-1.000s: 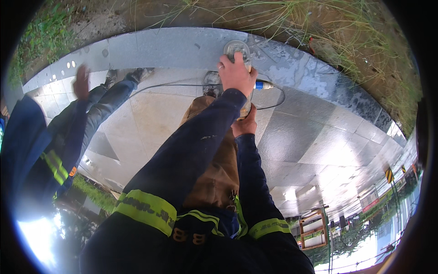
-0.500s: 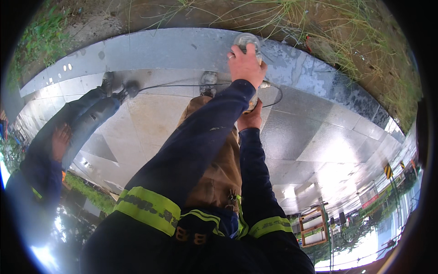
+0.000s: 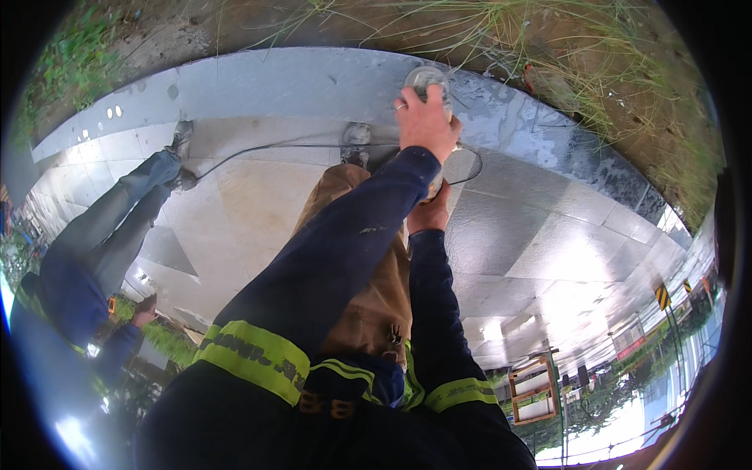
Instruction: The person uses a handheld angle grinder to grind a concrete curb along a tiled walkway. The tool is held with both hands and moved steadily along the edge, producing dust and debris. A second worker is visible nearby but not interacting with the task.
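An angle grinder (image 3: 435, 186) is gripped in both of my hands over the pale stone kerb (image 3: 274, 82). My left hand (image 3: 427, 125) wraps round its front end, just behind the round disc or guard (image 3: 428, 76). Lower down, my right hand (image 3: 429, 215) closes round the rear of its body. My hands and left sleeve cover most of the tool. The round end lies on or just over the kerb top; contact cannot be made out. A dark cable (image 3: 478, 164) loops out beside the grinder and runs left across the paving.
Past the kerb lie bare soil and long grass (image 3: 595, 47). My shoe (image 3: 356, 135) stands close to the kerb on shiny paving (image 3: 517, 227). To the left, a co-worker (image 3: 102, 235) stands near the cable. A wooden frame (image 3: 536, 389) and striped post (image 3: 663, 296) show lower right.
My left hand and the grinder's round end have shifted slightly right and toward me. The co-worker's legs have moved left, and that person's hand has left the thigh.
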`<state>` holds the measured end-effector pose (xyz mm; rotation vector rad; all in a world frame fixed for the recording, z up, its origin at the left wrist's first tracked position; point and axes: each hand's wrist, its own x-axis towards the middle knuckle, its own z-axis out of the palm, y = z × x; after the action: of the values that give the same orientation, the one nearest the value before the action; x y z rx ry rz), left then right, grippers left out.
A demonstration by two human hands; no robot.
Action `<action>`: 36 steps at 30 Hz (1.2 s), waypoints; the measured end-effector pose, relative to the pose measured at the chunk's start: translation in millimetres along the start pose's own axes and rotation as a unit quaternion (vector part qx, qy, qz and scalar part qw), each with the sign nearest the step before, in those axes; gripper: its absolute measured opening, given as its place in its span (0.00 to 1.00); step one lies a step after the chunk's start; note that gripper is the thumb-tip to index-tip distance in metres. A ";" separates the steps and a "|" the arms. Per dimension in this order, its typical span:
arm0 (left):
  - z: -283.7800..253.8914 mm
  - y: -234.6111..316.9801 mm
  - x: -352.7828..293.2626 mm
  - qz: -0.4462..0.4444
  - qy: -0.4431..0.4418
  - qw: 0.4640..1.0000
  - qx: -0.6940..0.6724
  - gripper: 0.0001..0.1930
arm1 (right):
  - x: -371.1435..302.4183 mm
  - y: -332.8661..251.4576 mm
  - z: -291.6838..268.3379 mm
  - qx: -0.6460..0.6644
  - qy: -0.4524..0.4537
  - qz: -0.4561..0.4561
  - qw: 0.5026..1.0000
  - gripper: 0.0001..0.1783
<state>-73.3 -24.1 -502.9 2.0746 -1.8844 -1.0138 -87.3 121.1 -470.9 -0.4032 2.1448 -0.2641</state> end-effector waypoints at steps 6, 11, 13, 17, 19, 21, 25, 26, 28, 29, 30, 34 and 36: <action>-3.6 -4.1 11.9 -0.007 0.056 0.998 0.005 0.28 | 15.1 -6.9 1.9 -0.003 -0.030 -0.043 0.999 0.50; 2.6 2.7 9.3 -0.002 0.021 1.000 0.001 0.28 | 9.0 -4.9 -0.8 0.010 0.004 -0.051 0.999 0.49; 2.0 1.5 4.3 0.004 0.030 1.000 0.004 0.29 | 3.0 -2.7 -2.3 0.010 0.001 -0.028 1.000 0.49; 3.3 1.4 4.2 -0.006 0.037 0.999 -0.008 0.30 | 6.4 -3.0 -3.7 0.019 -0.020 -0.033 0.999 0.48; 5.8 3.1 6.3 -0.010 0.033 0.999 -0.012 0.30 | 9.8 -3.2 -4.0 0.034 -0.015 -0.053 0.998 0.48; 8.0 4.7 5.8 0.031 0.056 0.998 -0.029 0.30 | 10.2 -2.4 -4.3 0.017 -0.007 -0.032 0.999 0.48; 8.3 5.5 3.5 0.018 0.042 0.999 0.007 0.29 | 7.6 0.6 -6.2 0.009 -0.014 -0.013 1.000 0.48; 7.9 6.2 3.3 0.015 0.048 0.999 0.004 0.29 | 8.3 1.0 -7.1 0.021 -0.012 -0.048 0.999 0.48; 7.9 8.4 3.7 0.008 0.053 0.999 0.001 0.29 | 12.6 1.4 -9.4 0.012 -0.029 -0.044 0.999 0.49; 9.0 11.2 5.3 0.002 0.053 0.999 0.003 0.29 | 15.3 1.8 -10.9 0.021 -0.027 -0.046 0.998 0.48; 10.2 13.8 5.6 0.010 0.075 0.997 -0.001 0.30 | 17.0 2.7 -12.7 0.032 -0.018 -0.049 0.998 0.48; 16.8 21.4 -4.2 0.012 -0.010 1.000 -0.016 0.28 | 11.7 12.3 -19.1 -0.003 0.019 -0.031 0.999 0.47; 18.1 19.8 -7.9 -0.003 0.029 1.000 -0.010 0.28 | 10.7 16.0 -20.4 0.004 0.010 -0.049 0.999 0.47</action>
<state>-99.7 -14.9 -503.0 2.0759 -1.8356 -0.9589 -112.8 132.5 -472.8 -0.5047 2.1455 -0.3342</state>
